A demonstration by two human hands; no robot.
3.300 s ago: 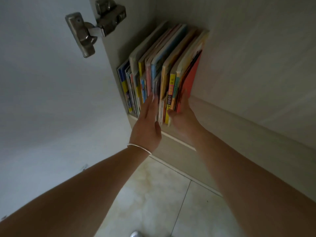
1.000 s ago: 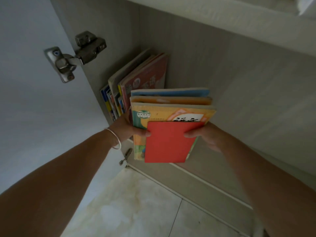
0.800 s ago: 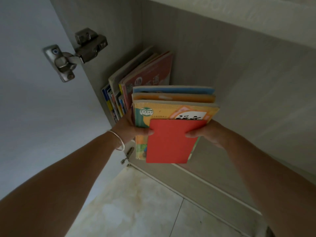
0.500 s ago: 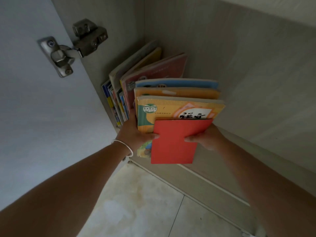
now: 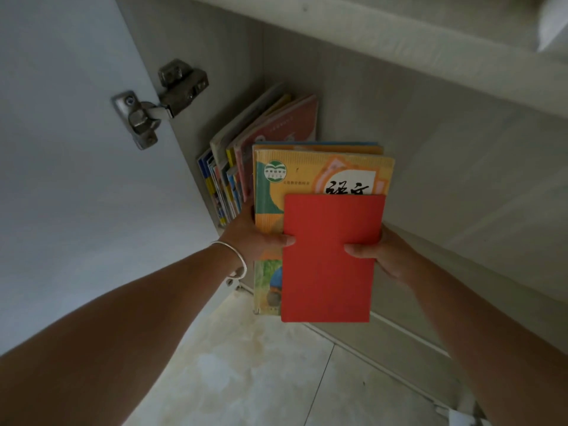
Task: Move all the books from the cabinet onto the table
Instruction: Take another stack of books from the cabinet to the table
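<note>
I hold a stack of books point(image 5: 322, 173) flat in front of the open cabinet point(image 5: 399, 124), with a plain red book point(image 5: 330, 256) on top and a yellow-orange schoolbook under it. My left hand point(image 5: 255, 238) grips the stack's left edge, thumb on the red cover. At the right edge my right hand point(image 5: 381, 253) grips it the same way. Several more books point(image 5: 246, 155) lean against the cabinet's left wall, behind the stack. The table is not in view.
The white cabinet door point(image 5: 76, 149) stands open on the left, on a metal hinge point(image 5: 156, 99). The cabinet's top edge point(image 5: 399, 35) runs across the upper right. Pale floor tiles point(image 5: 261, 370) lie below my arms.
Both hands have lifted a stack of books out of the row and drawn it out of the cabinet towards me. The view has tilted, and the remaining books lean further right.
</note>
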